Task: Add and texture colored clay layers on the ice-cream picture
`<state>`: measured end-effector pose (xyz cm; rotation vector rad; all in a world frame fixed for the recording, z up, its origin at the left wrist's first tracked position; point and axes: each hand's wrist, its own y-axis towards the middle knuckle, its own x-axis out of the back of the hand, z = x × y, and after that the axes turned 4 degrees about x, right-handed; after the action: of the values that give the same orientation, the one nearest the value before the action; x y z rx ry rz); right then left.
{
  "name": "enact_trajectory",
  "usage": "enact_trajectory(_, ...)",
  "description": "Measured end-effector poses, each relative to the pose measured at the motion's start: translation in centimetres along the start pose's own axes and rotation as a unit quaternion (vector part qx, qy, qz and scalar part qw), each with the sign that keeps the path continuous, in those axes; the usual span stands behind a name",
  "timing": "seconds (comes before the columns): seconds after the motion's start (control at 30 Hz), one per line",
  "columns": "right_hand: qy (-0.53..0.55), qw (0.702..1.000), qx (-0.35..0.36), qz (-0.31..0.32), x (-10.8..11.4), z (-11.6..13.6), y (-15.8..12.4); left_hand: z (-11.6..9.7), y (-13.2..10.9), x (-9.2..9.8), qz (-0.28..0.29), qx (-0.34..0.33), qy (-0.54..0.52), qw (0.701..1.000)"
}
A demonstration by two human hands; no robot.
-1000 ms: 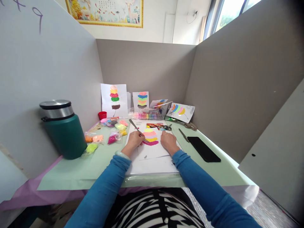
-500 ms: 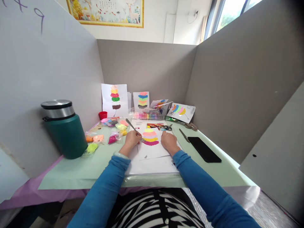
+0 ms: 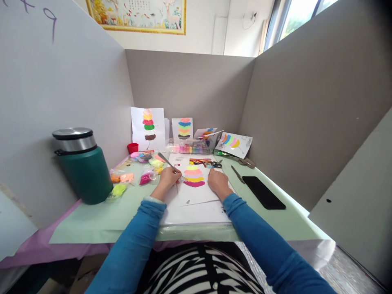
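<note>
My left hand (image 3: 167, 178) is closed around a thin metal tool (image 3: 172, 166), whose tip rests at the left edge of a striped clay picture (image 3: 194, 175) on a white sheet of paper (image 3: 196, 195). The stripes run green, pink, yellow and magenta. My right hand (image 3: 217, 181) lies flat on the paper just right of the picture, fingers extended, holding the sheet down. Both arms wear blue sleeves.
A green flask (image 3: 81, 165) stands at the left. Bags of coloured clay (image 3: 143, 168) lie beside the paper. Scissors (image 3: 214, 164), a knife-like tool (image 3: 237, 174) and a black phone (image 3: 263, 192) lie to the right. Finished clay pictures (image 3: 148, 127) lean on the back partition beside a red cup (image 3: 132, 148).
My left hand has drawn the metal tool leftward, from over the lower stripes to the picture's left edge. My right hand has stayed on the paper.
</note>
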<state>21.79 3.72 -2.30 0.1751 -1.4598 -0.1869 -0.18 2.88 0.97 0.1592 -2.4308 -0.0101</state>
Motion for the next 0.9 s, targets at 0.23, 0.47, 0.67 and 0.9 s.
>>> enact_trajectory(0.23, -0.001, 1.0, -0.005, 0.007, 0.0, 0.0, 0.1, -0.5, -0.7, -1.2, 0.054, -0.036, -0.013, 0.998)
enact_trajectory(0.47, 0.004, 1.0, -0.001, 0.005, -0.1, -0.1, 0.1, -0.2, -0.5, -1.4, 0.059, -0.029, -0.017, 0.998)
enact_trajectory(0.67, 0.0, 1.0, -0.006, 0.009, -0.1, 0.0, 0.2, -0.1, -0.4, -0.9, 0.042, -0.02, -0.008, 0.999)
enact_trajectory(0.9, 0.006, 1.0, -0.005, -0.005, -0.3, -0.1, 0.2, 0.2, -0.1, -0.4, 0.023, -0.007, 0.006, 1.0)
